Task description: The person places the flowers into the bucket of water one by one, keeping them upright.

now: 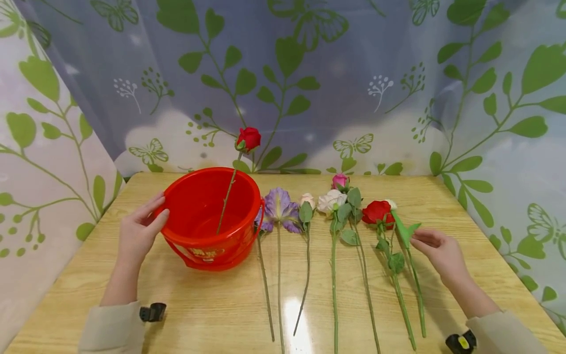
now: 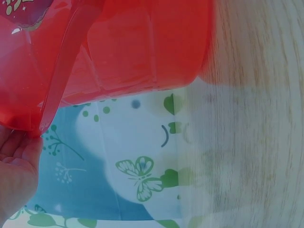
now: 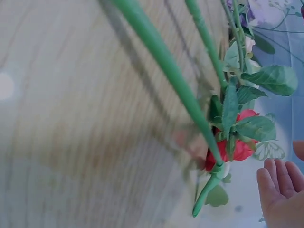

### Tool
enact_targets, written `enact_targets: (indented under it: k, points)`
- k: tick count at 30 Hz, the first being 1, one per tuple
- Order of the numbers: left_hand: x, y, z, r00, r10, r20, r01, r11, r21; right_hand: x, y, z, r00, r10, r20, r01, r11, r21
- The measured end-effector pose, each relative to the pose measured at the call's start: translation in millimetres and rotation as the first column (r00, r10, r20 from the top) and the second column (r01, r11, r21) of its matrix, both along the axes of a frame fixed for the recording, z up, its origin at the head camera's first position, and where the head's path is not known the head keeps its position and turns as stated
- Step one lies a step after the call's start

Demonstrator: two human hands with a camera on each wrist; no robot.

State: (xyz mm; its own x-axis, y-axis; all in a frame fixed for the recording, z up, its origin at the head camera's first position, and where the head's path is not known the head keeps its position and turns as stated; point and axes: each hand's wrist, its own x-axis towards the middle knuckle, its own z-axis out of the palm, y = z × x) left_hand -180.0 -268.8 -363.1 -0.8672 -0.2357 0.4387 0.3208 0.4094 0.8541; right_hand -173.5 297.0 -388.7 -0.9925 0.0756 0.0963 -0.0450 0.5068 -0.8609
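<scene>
At the left, my left hand (image 1: 138, 228) holds the near-left rim of a red plastic bucket (image 1: 212, 250); the left wrist view has its fingers (image 2: 21, 147) against the rim. One red rose (image 1: 249, 139) stands leaning in the bucket, its bloom above the far rim. On the right, my right hand (image 1: 439, 253) has loosely bent fingers beside a flower with a small white bloom and a broad green leaf (image 1: 404, 230). In the right wrist view a gap shows between the hand (image 3: 282, 194) and that green stem (image 3: 175, 80). Another red rose (image 1: 378, 213) lies beside it.
Across the wooden table (image 1: 199, 305) lie a purple iris (image 1: 278, 209), a pale peach rose (image 1: 307, 199), a cream rose (image 1: 331, 201) and a pink rose (image 1: 340, 181), stems toward the near edge. A leaf-patterned curtain (image 1: 336, 98) hangs behind the table.
</scene>
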Motion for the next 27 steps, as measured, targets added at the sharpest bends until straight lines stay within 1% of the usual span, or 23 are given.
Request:
enact_targets:
  k: [4,7,9,12,19,22,27]
  points:
    - [0.4,-0.1,-0.1,1.000,0.001,0.005,-0.001,1.000,-0.005,-1.2,3,-4.3,0.998,0.023,0.050,-0.025,0.999,0.032]
    - [1.2,0.2,-0.2,1.000,0.004,0.010,-0.003,1.000,-0.012,-2.8,6,-7.3,0.995,0.043,0.085,-0.046,0.999,0.027]
    - [1.5,0.6,-0.2,1.000,0.005,0.011,-0.005,1.000,-0.015,-4.0,9,-9.2,0.991,0.063,0.118,-0.064,0.998,0.006]
    - [1.8,1.1,-0.2,1.000,0.004,0.006,-0.004,1.000,-0.011,-5.3,14,-12.7,0.981,0.084,0.176,-0.084,0.996,-0.009]
    - [1.3,0.5,-0.6,1.000,0.004,0.005,-0.004,1.000,-0.014,-6.2,24,-22.6,0.950,0.111,0.293,-0.116,0.993,0.000]
    - [0.3,-0.7,-0.7,1.000,0.006,0.012,-0.006,1.000,-0.026,-6.6,25,-25.4,0.938,0.119,0.324,-0.125,0.992,-0.002]
    - [-0.9,-2.7,-1.3,1.000,0.012,0.022,-0.011,0.999,-0.048,-9.2,26,-27.0,0.926,0.141,0.350,-0.143,0.990,-0.020]
